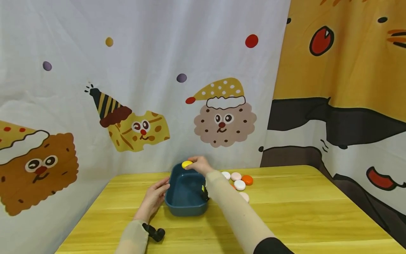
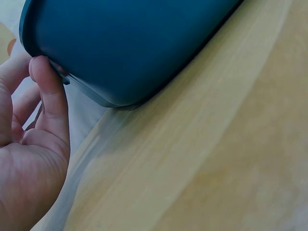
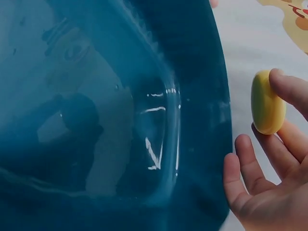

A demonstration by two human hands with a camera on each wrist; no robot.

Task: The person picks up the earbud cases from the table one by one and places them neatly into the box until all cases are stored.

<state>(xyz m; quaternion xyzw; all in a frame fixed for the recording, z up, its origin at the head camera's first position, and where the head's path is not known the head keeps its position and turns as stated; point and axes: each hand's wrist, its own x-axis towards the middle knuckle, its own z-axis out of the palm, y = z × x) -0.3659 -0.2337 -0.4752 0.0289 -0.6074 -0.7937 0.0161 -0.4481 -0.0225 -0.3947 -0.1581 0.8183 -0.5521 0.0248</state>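
Observation:
A yellow rounded disc (image 1: 187,164) (image 3: 268,102) is pinched between the thumb and fingertips of the right hand (image 1: 200,165) (image 3: 274,173), over the far end of a blue rectangular container (image 1: 187,211) (image 2: 120,48) (image 3: 207,120). In the right wrist view the disc stands on edge, beyond the container's rim, with the other fingertips close to that rim. The left hand (image 1: 154,195) (image 2: 36,134) touches the container's left outer side near the rim, its fingers fairly straight. The container's glossy interior shows reflections; part of its right side is hidden by the right wrist.
Right of the container, partly behind the right forearm, lie several discs on the wooden table (image 1: 285,204): orange (image 1: 247,180), white (image 1: 239,185) and pale pink (image 1: 236,176). A patterned curtain (image 1: 142,53) hangs behind the table. Black camera mounts sit at both wrists.

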